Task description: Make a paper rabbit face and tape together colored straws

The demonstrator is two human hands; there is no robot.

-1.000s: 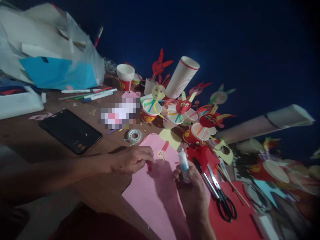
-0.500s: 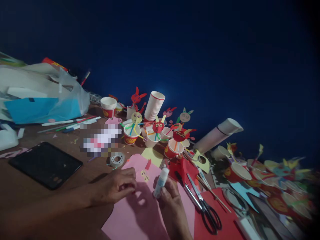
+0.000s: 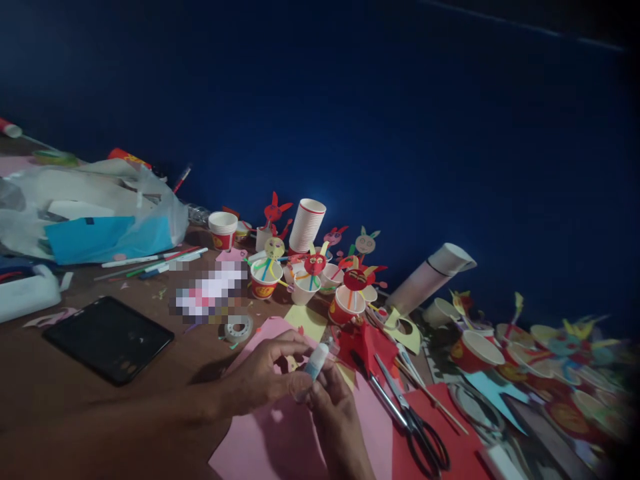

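A small white glue stick (image 3: pixel 316 363) with a pale blue label is tilted between my two hands. My right hand (image 3: pixel 336 407) holds it with the fingers and thumb. From the left, my left hand (image 3: pixel 273 370) touches its lower part with thumb and fingers. Pink paper (image 3: pixel 280 440) lies beneath both hands. Behind the left hand's fingers, a small yellow paper face (image 3: pixel 290 363) is mostly hidden. Black-handled scissors (image 3: pixel 423 433) lie on red paper (image 3: pixel 430 407) to the right of my right hand.
Decorated paper cups with paper animal heads (image 3: pixel 315 263) stand behind the hands. A cup stack (image 3: pixel 307 225) and a leaning flask (image 3: pixel 433 277) are farther back. At left are a black tablet (image 3: pixel 109 339), a tape roll (image 3: pixel 239 329) and a plastic bag (image 3: pixel 100 213). More cups (image 3: pixel 477 350) stand at right.
My left hand has moved right, from above the pink paper to the glue stick. The glue stick has tilted more to the right. The camera view has shifted slightly.
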